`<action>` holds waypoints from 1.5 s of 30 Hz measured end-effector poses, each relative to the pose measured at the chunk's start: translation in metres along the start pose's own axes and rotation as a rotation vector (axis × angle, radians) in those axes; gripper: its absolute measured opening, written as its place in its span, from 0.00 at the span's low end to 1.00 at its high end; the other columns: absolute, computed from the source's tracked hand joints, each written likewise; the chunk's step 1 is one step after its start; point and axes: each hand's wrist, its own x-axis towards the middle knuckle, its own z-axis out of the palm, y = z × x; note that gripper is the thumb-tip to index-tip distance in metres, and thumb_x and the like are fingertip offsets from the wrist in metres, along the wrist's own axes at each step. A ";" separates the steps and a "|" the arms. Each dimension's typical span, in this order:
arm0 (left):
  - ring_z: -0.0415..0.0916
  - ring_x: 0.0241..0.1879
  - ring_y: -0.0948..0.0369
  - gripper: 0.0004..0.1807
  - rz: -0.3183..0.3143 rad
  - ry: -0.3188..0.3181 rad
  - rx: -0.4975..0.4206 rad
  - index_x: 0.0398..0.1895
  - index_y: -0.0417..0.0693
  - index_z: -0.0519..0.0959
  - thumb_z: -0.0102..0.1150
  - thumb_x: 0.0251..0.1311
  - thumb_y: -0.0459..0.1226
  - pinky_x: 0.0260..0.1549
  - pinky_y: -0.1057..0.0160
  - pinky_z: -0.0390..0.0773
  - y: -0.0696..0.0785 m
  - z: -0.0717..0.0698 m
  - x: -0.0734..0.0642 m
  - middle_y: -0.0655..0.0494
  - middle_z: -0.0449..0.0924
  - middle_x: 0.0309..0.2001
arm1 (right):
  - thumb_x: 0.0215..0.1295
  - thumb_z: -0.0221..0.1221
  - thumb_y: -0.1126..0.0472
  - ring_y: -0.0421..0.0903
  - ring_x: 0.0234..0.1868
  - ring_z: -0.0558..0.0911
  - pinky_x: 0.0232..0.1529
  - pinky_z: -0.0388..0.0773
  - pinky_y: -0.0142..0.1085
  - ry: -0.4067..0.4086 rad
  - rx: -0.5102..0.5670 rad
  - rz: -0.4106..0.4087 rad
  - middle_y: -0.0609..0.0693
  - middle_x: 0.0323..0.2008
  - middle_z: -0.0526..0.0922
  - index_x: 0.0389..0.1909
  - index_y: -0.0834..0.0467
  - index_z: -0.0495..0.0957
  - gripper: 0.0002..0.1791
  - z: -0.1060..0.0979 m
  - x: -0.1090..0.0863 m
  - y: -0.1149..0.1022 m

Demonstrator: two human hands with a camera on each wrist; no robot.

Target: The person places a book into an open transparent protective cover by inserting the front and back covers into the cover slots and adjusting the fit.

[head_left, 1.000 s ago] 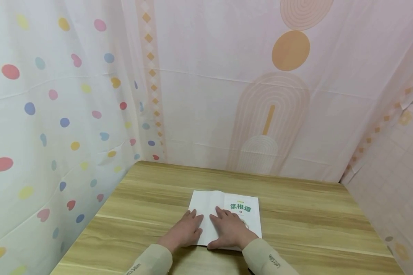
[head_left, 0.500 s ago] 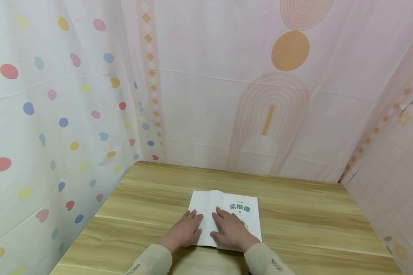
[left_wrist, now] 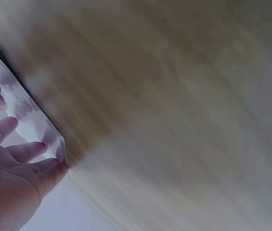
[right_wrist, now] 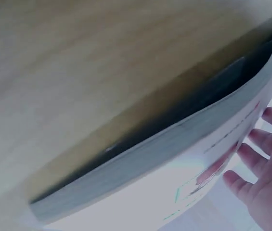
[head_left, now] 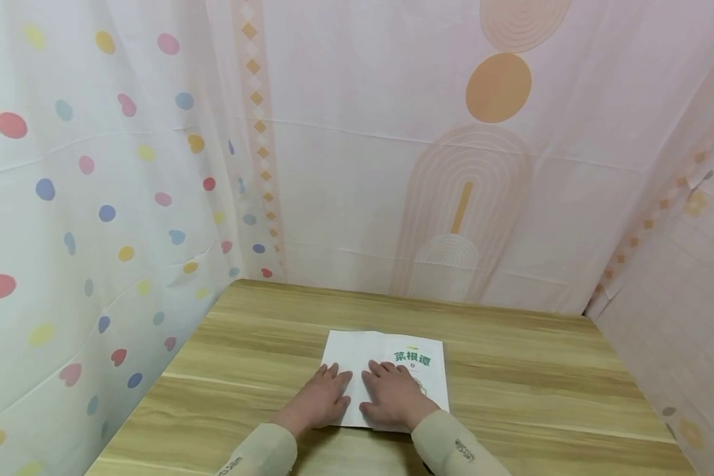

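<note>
An open book (head_left: 365, 344) lies on the wooden table, its left page blank white and its right page printed with green characters above a partly covered drawing. My left hand (head_left: 318, 400) rests with spread fingers on the left page, near its outer edge. Close to the fold, my right hand (head_left: 395, 396) lies over the right page, its fingers extended on the paper and hiding the lower part. In the right wrist view the thick page block of the book (right_wrist: 164, 139) shows beside the fingers. The left wrist view has the left hand (left_wrist: 10, 178) against the page edge.
The wood-grain table (head_left: 529, 377) extends around the book on all sides. A curtain with coloured dots (head_left: 107, 211) hangs along the left, a pale patterned curtain (head_left: 345, 198) behind the far edge, and another curtain (head_left: 690, 297) on the right.
The right hand has shifted slightly over the paper near the fold, and the raised page beside the fold looks flatter. The left hand stays in place. The view has turned slightly.
</note>
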 end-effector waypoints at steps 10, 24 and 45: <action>0.55 0.69 0.33 0.27 -0.034 0.015 0.058 0.59 0.36 0.74 0.61 0.63 0.45 0.65 0.35 0.58 0.007 0.006 0.004 0.26 0.61 0.68 | 0.62 0.59 0.39 0.52 0.69 0.67 0.65 0.66 0.53 -0.021 -0.021 0.041 0.52 0.70 0.68 0.67 0.51 0.72 0.35 0.003 0.001 -0.005; 0.58 0.70 0.37 0.30 -0.034 -0.055 0.078 0.68 0.41 0.70 0.59 0.66 0.45 0.62 0.31 0.60 0.023 0.002 0.003 0.33 0.61 0.71 | 0.67 0.56 0.39 0.55 0.73 0.61 0.70 0.59 0.54 -0.023 0.102 0.040 0.56 0.74 0.61 0.72 0.56 0.66 0.37 0.010 -0.006 -0.002; 0.55 0.71 0.37 0.30 -0.041 -0.067 0.026 0.68 0.41 0.69 0.60 0.64 0.43 0.64 0.31 0.57 0.020 0.001 0.008 0.33 0.59 0.71 | 0.64 0.60 0.38 0.59 0.70 0.66 0.67 0.64 0.52 0.066 0.135 0.057 0.61 0.70 0.66 0.69 0.56 0.71 0.38 0.015 -0.022 0.015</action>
